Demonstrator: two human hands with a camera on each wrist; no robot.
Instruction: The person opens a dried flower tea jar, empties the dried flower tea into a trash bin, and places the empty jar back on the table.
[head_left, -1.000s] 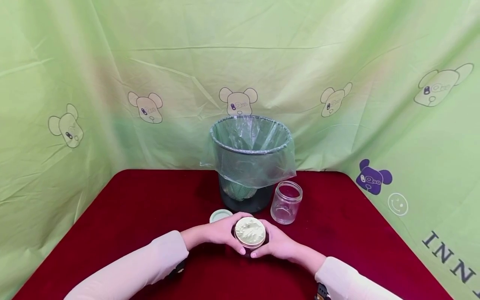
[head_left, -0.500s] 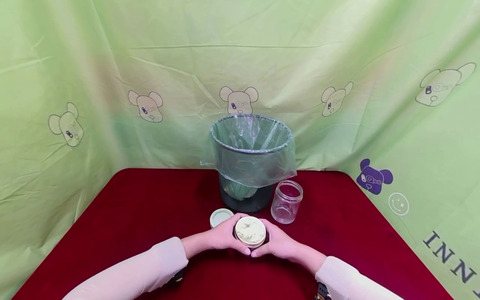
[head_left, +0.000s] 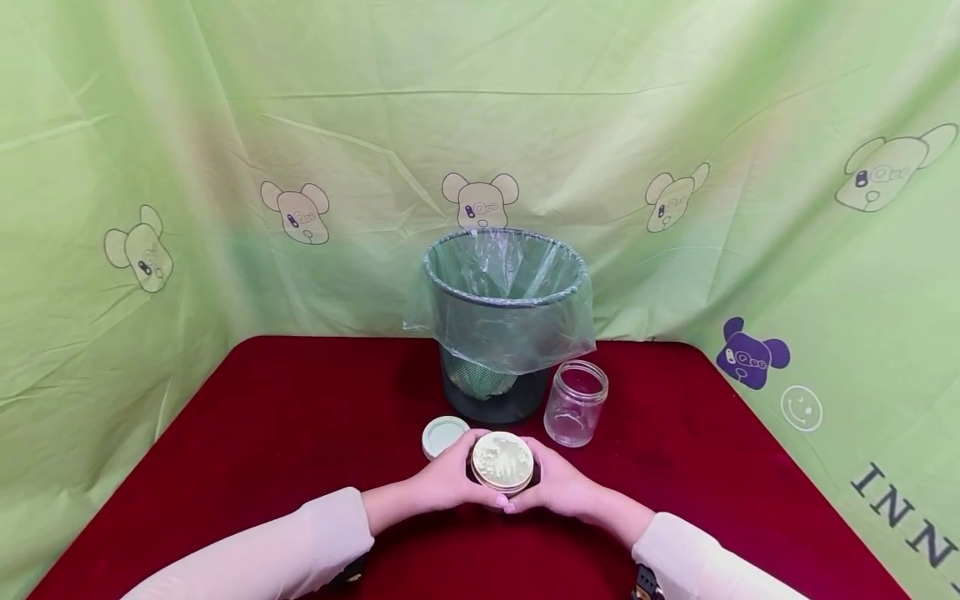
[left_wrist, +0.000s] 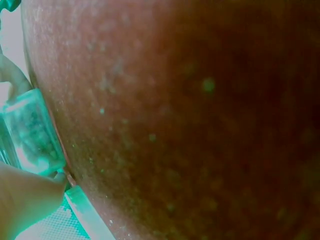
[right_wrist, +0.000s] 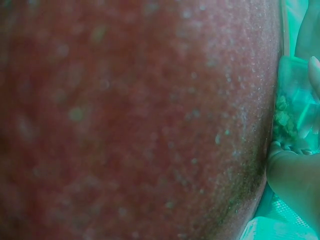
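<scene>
Both hands hold a clear jar (head_left: pixel 503 461) between them at the table's near middle, one from each side. My left hand (head_left: pixel 453 477) is curled round its left side and my right hand (head_left: pixel 557 479) round its right. The thumbs meet at its near side. From above, the jar's round top looks pale yellow and shiny. In the left wrist view part of the jar (left_wrist: pixel 32 132) shows with lumpy contents; the right wrist view shows pale crumbly bits inside the jar (right_wrist: pixel 295 112). A pale round lid (head_left: pixel 442 435) lies just behind my left hand, partly covered by it.
A mesh waste bin (head_left: pixel 495 404) lined with a clear plastic bag (head_left: pixel 517 333) stands behind the hands. To its right is an uncovered glass jar (head_left: pixel 576 404). A dark red cloth (head_left: pixel 300 417) covers the table, and green printed curtains (head_left: pixel 360 275) surround it.
The held jar's top has turned from lumpy, matte cream to smoother, shiny yellow. My left thumb has shifted right toward the right thumb, and my left forearm is slightly lower.
</scene>
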